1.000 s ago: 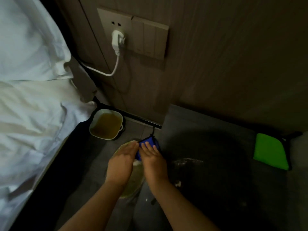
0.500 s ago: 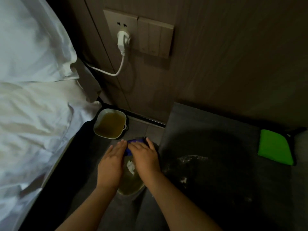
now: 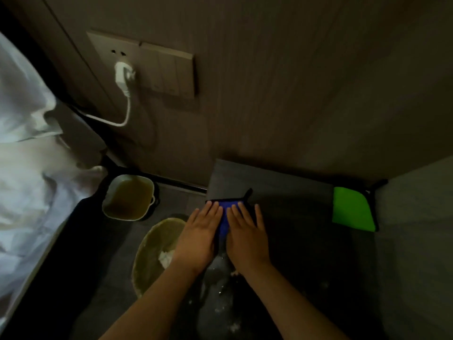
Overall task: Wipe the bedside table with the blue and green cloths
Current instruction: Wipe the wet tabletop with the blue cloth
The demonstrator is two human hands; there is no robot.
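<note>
Here, both hands, left [image 3: 198, 238] and right [image 3: 246, 235], press flat, fingers spread, on the blue cloth [image 3: 226, 212]; sweep crumbs [image 3: 224, 309] off the counter [image 3: 294, 192] edge into the bin [image 3: 149, 253].

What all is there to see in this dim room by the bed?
blue cloth: one, blue with black trim, flat at the table's left edge under both hands
green cloth: one, bright green, far right of the table
bedside table: one, dark grey, speckled with white residue near the front
square tub: one, holds brownish liquid, on the floor
round bin: one, yellowish, on the floor left of the table
plug and cable: one, white, in the wall socket
bedding: white, left
left hand: flat on the cloth
right hand: flat on the cloth
</note>
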